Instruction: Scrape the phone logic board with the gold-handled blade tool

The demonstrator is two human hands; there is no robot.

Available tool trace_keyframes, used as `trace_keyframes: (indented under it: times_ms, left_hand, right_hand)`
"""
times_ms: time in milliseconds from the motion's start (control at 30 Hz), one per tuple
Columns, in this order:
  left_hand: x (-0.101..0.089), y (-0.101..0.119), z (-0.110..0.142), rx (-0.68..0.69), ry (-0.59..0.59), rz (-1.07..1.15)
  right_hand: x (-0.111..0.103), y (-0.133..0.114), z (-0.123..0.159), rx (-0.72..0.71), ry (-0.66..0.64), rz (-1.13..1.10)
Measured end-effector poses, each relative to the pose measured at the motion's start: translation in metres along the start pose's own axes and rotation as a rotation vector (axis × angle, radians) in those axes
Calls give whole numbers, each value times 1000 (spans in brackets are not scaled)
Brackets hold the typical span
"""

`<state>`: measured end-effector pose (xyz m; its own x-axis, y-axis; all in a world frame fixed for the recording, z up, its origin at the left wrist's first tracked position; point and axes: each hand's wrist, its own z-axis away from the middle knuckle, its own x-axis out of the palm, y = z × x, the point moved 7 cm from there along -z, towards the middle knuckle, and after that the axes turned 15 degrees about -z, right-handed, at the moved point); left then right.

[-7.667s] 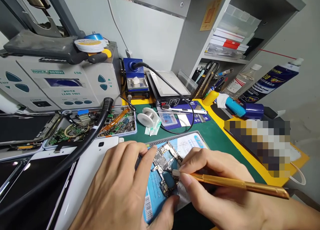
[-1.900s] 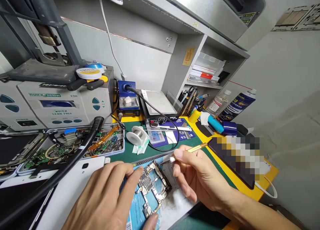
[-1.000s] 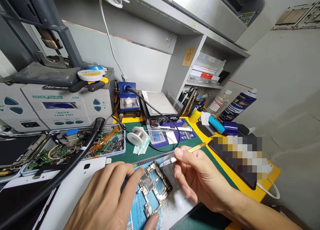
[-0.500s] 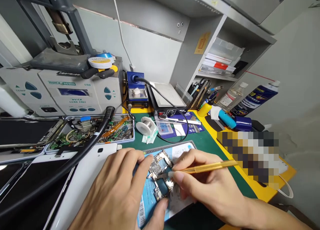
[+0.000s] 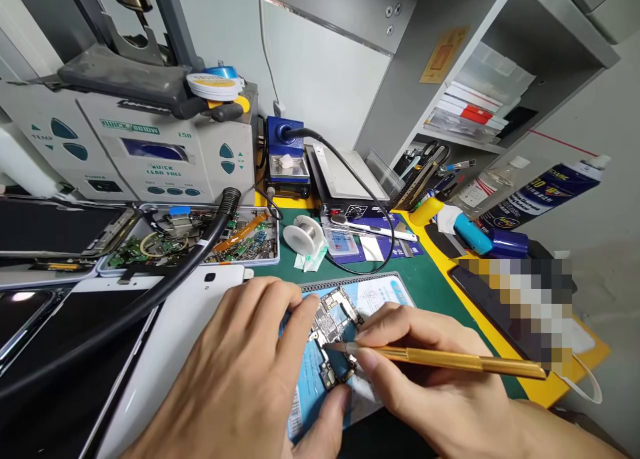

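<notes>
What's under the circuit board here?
Under the circuit board is a blue-and-white printed sheet, which shows around the board, with a green mat beyond. The left hand and right hand hide parts of the sheet; whatever the board itself covers can't be seen.

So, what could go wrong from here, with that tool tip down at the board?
The gold-handled tool in the right hand might slip and scrape the small parts crowding the circuit board.

The left hand has its thumb near the tip, so a slip could nick it.

If the blue-and-white sheet under the board slid, the board could shift too.
</notes>
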<state>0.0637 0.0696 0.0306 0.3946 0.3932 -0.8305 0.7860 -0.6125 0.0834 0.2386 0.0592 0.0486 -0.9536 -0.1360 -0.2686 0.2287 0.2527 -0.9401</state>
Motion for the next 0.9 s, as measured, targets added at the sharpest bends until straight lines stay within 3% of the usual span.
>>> trace_keyframes:
  times_ms: [433,633,900]
  left_hand:
    - [-1,0,-3,-10,-7,-14]
    - [-1,0,-4,8,-1,5]
    - [-1,1,-4,10,-10,-3]
  right_hand:
    - [1,-4,1,-40,-10,37]
    - [8,-15,2,-196,-8,14]
    - [11,-17,1,-236,-40,38]
